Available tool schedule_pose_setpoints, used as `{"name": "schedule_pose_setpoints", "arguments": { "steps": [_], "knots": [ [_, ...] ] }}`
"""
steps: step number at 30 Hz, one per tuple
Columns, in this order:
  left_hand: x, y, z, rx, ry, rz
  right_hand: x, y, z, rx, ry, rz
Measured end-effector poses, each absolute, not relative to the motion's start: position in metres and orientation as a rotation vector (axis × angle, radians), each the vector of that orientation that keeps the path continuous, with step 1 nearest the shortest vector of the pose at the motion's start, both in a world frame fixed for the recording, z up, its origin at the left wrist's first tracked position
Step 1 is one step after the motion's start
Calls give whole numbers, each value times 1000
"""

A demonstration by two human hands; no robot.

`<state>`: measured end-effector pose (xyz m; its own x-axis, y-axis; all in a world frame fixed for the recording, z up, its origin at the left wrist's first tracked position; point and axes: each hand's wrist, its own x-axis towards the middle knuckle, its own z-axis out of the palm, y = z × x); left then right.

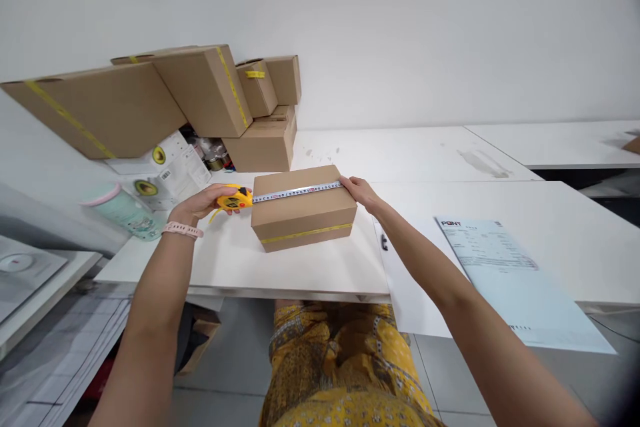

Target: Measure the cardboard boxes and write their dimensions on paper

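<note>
A closed brown cardboard box [305,220] with a yellow strip along its near side sits on the white table. My left hand [209,201] is wrapped round a yellow and black tape measure [236,198] just off the box's left end. The white blade [295,192] of the tape runs across the box top from left to right. At the far right edge of the top, my right hand [356,190] pinches the blade's end against the box. Its fingertips partly hide that end.
Stacked cardboard boxes [200,90] stand against the wall at the back left. A mint green bottle [125,212] with a pink rim is beside cartons with avocado pictures [175,170]. Printed papers [510,280] and a clipboard clip [384,242] lie on the right, overhanging the table edge.
</note>
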<state>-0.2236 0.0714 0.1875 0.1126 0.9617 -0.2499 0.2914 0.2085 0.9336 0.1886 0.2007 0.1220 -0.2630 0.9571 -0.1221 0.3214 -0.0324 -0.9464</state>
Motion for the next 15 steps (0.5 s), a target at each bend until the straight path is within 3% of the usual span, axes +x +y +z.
{"name": "schedule_pose_setpoints", "arguments": {
  "steps": [15],
  "knots": [
    [-179, 87, 182, 1333, 1176, 756, 231, 157, 112, -1309, -1265, 1372]
  ]
}}
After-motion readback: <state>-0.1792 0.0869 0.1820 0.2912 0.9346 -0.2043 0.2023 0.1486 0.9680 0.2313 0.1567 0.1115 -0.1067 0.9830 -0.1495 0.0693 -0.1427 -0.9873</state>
